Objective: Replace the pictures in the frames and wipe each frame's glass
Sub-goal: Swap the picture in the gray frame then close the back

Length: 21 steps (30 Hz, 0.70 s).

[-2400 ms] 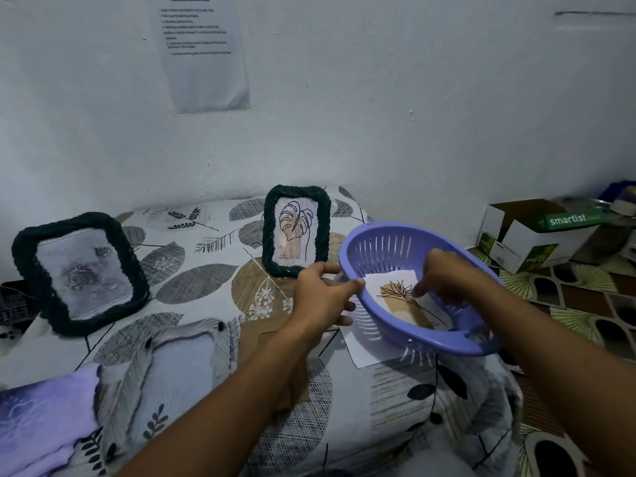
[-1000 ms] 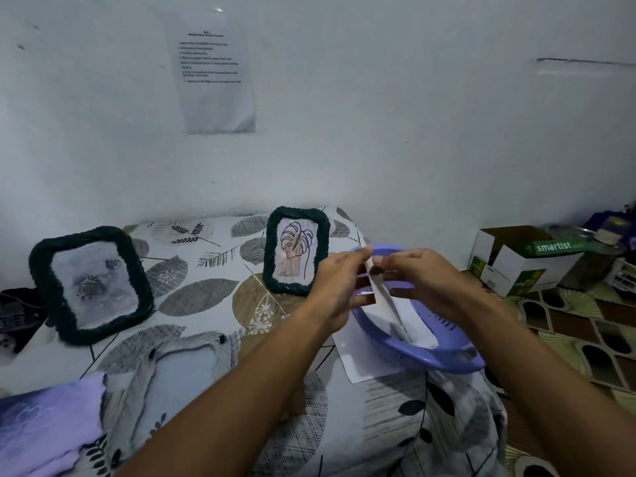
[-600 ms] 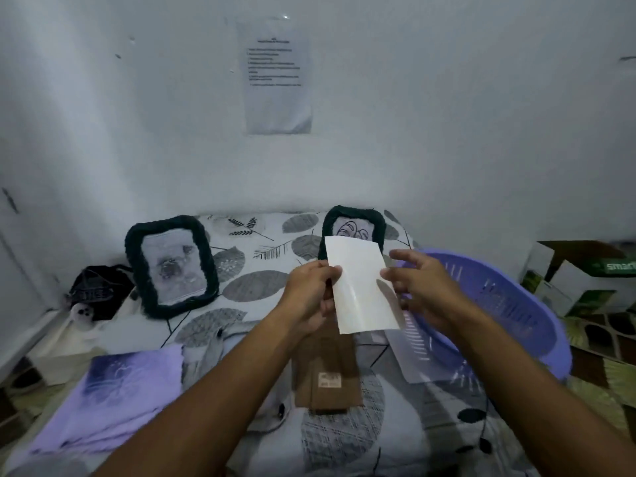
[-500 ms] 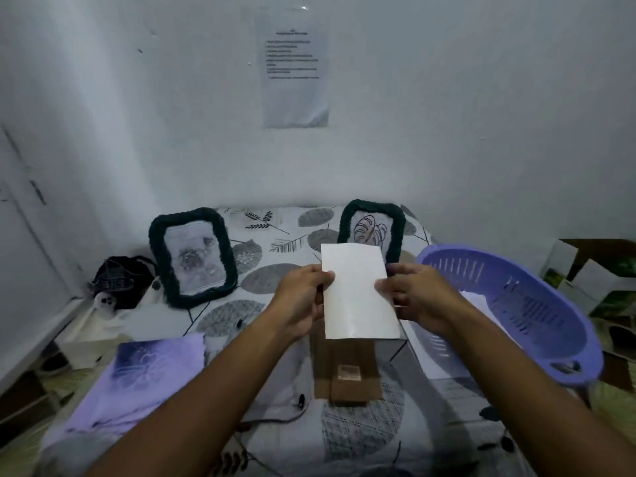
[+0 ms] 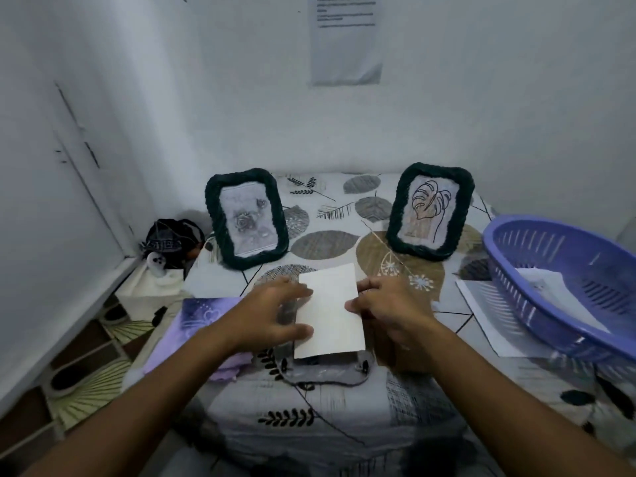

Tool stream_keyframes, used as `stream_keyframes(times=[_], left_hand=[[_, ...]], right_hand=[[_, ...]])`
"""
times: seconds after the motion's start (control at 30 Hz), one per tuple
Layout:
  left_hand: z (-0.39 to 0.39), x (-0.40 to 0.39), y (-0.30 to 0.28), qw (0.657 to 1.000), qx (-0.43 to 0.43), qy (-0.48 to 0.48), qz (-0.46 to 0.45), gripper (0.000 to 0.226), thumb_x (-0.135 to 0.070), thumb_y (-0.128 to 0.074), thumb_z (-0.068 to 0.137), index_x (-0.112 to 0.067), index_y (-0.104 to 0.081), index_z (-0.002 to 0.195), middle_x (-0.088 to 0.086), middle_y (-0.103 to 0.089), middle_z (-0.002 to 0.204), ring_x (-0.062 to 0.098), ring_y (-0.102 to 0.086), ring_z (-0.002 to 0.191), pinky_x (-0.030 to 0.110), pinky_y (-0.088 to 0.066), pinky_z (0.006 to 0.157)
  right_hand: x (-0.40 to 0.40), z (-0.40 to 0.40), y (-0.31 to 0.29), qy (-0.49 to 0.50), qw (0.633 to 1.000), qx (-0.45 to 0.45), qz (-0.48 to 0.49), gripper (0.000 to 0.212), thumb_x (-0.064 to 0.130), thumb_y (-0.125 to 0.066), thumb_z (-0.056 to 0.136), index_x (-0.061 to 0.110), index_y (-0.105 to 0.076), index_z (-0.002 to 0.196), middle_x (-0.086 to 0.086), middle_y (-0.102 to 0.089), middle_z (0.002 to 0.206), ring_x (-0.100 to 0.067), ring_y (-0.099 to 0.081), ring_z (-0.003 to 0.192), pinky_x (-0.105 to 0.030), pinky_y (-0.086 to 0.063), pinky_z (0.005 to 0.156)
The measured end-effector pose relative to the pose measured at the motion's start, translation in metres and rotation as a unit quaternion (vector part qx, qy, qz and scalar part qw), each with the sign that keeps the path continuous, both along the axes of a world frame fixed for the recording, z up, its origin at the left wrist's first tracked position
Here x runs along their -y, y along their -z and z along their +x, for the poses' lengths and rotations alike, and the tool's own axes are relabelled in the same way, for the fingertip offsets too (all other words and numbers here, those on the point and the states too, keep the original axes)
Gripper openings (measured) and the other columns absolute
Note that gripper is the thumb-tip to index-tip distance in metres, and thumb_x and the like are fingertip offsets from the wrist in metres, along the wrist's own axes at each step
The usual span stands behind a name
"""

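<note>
Down over the leaf-print table (image 5: 330, 407) I've got the blank-side picture (image 5: 328, 311) held between both hands: left hand (image 5: 272, 315) pinching its left edge, right hand (image 5: 389, 308) on the right edge, just above the pale frame (image 5: 327, 373) lying flat. Two dark frames (image 5: 246, 218) stand behind, purple basket (image 5: 564, 287) off right.

The white rectangular picture card (image 5: 329, 311) hid most of the grey frame lying flat (image 5: 327, 373) beneath it. The printed paper notice on the wall (image 5: 346, 46) was cut off at the top, its text too small to read. The purple plastic slotted basket (image 5: 564, 287) ran past the right edge.
</note>
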<state>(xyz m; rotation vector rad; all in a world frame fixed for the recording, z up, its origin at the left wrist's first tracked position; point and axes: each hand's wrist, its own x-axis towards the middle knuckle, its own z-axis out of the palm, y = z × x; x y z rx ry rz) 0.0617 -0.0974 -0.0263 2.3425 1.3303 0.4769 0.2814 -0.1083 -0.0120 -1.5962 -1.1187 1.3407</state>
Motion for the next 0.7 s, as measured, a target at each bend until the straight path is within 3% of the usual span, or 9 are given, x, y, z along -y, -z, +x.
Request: stream_keyframes(times=[0.07, 0.17, 0.3, 0.4, 0.5, 0.63, 0.7], left_hand=[[-0.005, -0.003, 0.006, 0.996, -0.08, 0.024, 0.015, 0.091, -0.077, -0.046, 0.064, -0.028, -0.045, 0.141, -0.007, -0.036, 0.152, 0.013, -0.018, 0.145, 0.049, -0.016, 0.117], [-0.009, -0.005, 0.012, 0.981, -0.174, 0.065, 0.052, 0.092, -0.081, -0.036, 0.067, -0.03, -0.04, 0.144, -0.01, -0.025, 0.156, 0.008, 0.003, 0.145, 0.05, 0.002, 0.119], [-0.012, -0.005, 0.014, 0.973, -0.21, 0.084, 0.047, 0.092, -0.086, -0.038, 0.067, -0.031, -0.044, 0.141, -0.01, -0.03, 0.155, 0.01, 0.002, 0.147, 0.046, 0.006, 0.119], [-0.012, -0.003, 0.013, 0.976, -0.198, 0.081, 0.043, 0.085, -0.081, -0.043, 0.071, -0.031, -0.046, 0.139, -0.011, -0.031, 0.154, 0.008, -0.001, 0.147, 0.042, 0.007, 0.117], [-0.012, -0.001, 0.011, 0.976, -0.198, 0.082, 0.045, 0.085, -0.08, -0.039, 0.07, -0.031, -0.047, 0.139, -0.011, -0.031, 0.154, 0.008, -0.003, 0.147, 0.039, 0.008, 0.116], [-0.013, 0.001, 0.01, 0.973, -0.209, 0.082, 0.049, 0.077, -0.074, -0.049, 0.076, -0.03, -0.047, 0.139, -0.01, -0.032, 0.154, 0.008, -0.004, 0.147, 0.04, 0.005, 0.117], [-0.012, 0.0, 0.009, 0.974, -0.208, 0.082, 0.047, 0.073, -0.07, -0.054, 0.079, -0.029, -0.048, 0.139, -0.009, -0.032, 0.154, 0.009, -0.005, 0.147, 0.042, 0.003, 0.117]], right_hand=[[-0.001, -0.005, 0.004, -0.005, 1.0, 0.019, 0.0, 0.026, -0.012, -0.069, 0.074, 0.001, -0.065, 0.096, -0.012, -0.071, 0.094, -0.027, -0.068, 0.085, -0.042, -0.058, 0.078], [0.0, -0.008, 0.005, -0.01, 0.999, 0.038, 0.004, 0.023, -0.011, -0.07, 0.073, 0.001, -0.065, 0.093, -0.015, -0.071, 0.094, -0.031, -0.069, 0.086, -0.048, -0.058, 0.079], [0.002, -0.007, 0.005, -0.027, 0.995, 0.092, 0.026, 0.019, -0.008, -0.072, 0.074, -0.003, -0.064, 0.091, -0.02, -0.071, 0.088, -0.033, -0.07, 0.078, -0.047, -0.059, 0.073], [-0.001, -0.003, 0.008, -0.069, 0.966, 0.242, 0.066, 0.023, 0.005, -0.075, 0.075, 0.001, -0.064, 0.095, -0.013, -0.07, 0.081, -0.024, -0.066, 0.064, -0.037, -0.056, 0.062], [-0.003, 0.003, 0.011, -0.091, 0.918, 0.373, 0.099, 0.043, 0.024, -0.077, 0.072, 0.018, -0.062, 0.112, -0.003, -0.066, 0.099, -0.021, -0.063, 0.088, -0.034, -0.051, 0.076], [-0.003, 0.01, 0.012, -0.186, 0.893, 0.382, 0.147, 0.047, 0.024, -0.074, 0.075, 0.023, -0.062, 0.12, 0.002, -0.062, 0.104, -0.016, -0.058, 0.096, -0.034, -0.051, 0.082], [-0.002, 0.014, 0.009, -0.232, 0.869, 0.406, 0.161, 0.048, 0.03, -0.073, 0.077, 0.024, -0.061, 0.123, 0.002, -0.056, 0.126, -0.017, -0.05, 0.115, -0.039, -0.046, 0.094]])
